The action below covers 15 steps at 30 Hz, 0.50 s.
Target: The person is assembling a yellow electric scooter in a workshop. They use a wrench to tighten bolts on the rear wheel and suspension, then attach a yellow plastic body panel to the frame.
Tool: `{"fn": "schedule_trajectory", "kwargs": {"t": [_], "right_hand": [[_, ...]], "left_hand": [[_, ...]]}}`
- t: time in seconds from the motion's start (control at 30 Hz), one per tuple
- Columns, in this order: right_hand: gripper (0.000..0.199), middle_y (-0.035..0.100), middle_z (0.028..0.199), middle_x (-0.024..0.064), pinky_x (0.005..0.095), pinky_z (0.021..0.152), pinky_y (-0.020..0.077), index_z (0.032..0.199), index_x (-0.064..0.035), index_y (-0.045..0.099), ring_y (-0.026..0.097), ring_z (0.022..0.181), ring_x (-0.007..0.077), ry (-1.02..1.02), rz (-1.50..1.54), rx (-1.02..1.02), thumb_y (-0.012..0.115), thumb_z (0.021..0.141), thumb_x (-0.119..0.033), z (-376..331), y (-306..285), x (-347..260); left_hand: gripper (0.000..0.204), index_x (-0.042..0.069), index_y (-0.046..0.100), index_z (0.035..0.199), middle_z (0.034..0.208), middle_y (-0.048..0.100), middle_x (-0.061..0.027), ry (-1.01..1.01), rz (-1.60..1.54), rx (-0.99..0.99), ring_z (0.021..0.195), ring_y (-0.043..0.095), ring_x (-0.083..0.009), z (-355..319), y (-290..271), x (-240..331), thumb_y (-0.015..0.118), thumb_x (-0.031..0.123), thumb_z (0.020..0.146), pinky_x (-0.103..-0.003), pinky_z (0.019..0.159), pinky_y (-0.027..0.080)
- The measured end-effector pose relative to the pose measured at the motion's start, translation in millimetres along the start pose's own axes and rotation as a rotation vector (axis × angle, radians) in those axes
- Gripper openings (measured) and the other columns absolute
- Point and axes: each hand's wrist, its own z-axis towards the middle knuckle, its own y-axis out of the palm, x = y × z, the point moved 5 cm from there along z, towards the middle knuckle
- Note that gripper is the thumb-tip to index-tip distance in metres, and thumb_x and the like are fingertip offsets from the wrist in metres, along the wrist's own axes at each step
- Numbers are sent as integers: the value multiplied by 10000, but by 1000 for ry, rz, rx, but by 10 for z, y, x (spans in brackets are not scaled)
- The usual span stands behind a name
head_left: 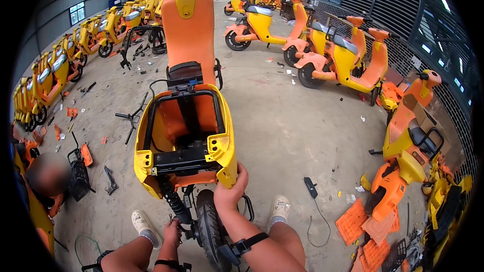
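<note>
A partly stripped electric scooter stands right in front of me, its handlebar pointing away. Its seat is off, so the black tube frame shows inside the yellow body shell. My right hand grips the rear right corner of that shell. Low at the left of the rear wheel, my left hand is closed beside the axle area, just below a black coil shock absorber. Its fingers are bent around something small and dark that I cannot make out.
Rows of yellow-orange scooters line the left and right. A person with a blurred head is low at left. Orange panels lie at right. A black corded device and a loose handlebar are on the floor.
</note>
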Motion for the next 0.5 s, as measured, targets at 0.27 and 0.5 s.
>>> {"fn": "schedule_trajectory", "kwargs": {"t": [0.27, 0.5], "right_hand": [[515, 565, 1171, 153, 424, 974, 409, 1236, -33, 516, 528, 1118, 362, -13, -12, -35, 683, 754, 39, 12, -17, -70], [534, 569, 1150, 165, 462, 961, 390, 1229, -28, 524, 518, 1097, 396, -25, 4, -23, 740, 743, -74, 10, -2, -38]], "left_hand": [[198, 89, 589, 883, 624, 482, -8, -191, 144, -50, 461, 401, -135, 62, -50, 9, 576, 267, 967, -268, 399, 302], [203, 98, 566, 833, 614, 480, -16, -236, 140, -67, 449, 396, -150, 238, -126, -66, 563, 245, 975, -283, 391, 306]]}}
